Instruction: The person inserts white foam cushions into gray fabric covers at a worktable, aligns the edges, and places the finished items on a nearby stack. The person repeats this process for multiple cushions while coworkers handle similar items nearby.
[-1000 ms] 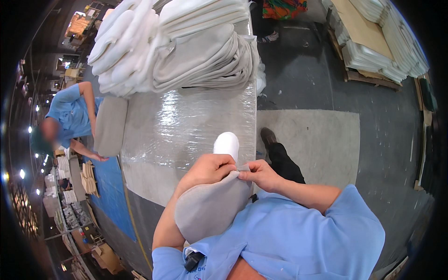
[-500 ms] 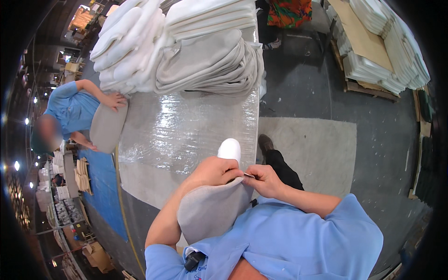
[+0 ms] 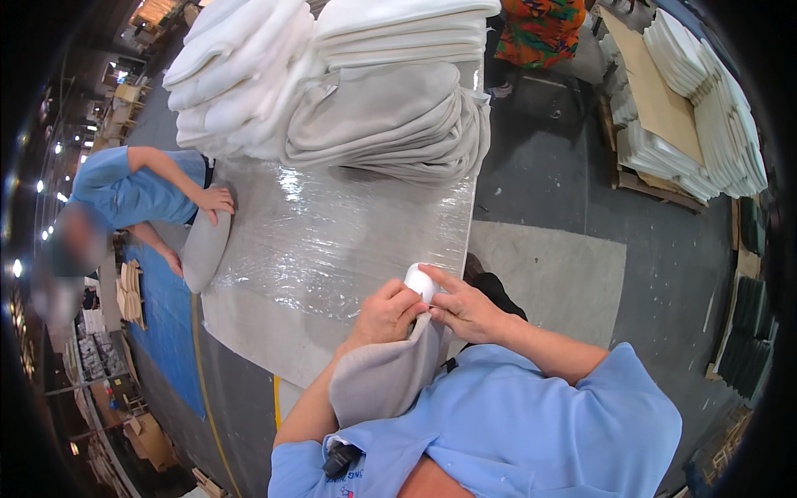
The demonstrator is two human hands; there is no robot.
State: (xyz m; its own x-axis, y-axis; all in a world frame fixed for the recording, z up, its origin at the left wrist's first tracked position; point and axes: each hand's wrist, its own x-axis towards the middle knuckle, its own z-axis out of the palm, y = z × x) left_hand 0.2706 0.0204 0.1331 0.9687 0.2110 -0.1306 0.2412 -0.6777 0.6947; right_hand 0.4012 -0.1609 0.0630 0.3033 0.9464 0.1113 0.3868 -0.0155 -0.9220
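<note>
A grey fabric cushion cover (image 3: pixel 378 382) lies against my front, one end raised between my hands. My left hand (image 3: pixel 386 314) is closed, pinching the cover's upper edge. From the right, my right hand (image 3: pixel 469 311) is closed at the same edge, thumb and fingers pressed together. Its extended index finger touches a smooth white rounded piece (image 3: pixel 421 284) just beyond the cover, possibly a foam end. What lies between my fingertips is too small to make out.
A plastic-wrapped table (image 3: pixel 332 241) spreads ahead, bearing a stack of grey covers (image 3: pixel 374 116) and piles of white padding (image 3: pixel 237 75). At left a co-worker (image 3: pixel 137 187) handles a grey cushion (image 3: pixel 207 245). White stacks on a pallet (image 3: pixel 664 166) stand far right.
My right index finger now reaches forward onto the white piece. The raised cover end looks narrower. The co-worker's cushion has turned more edge-on, and the view has shifted slightly.
</note>
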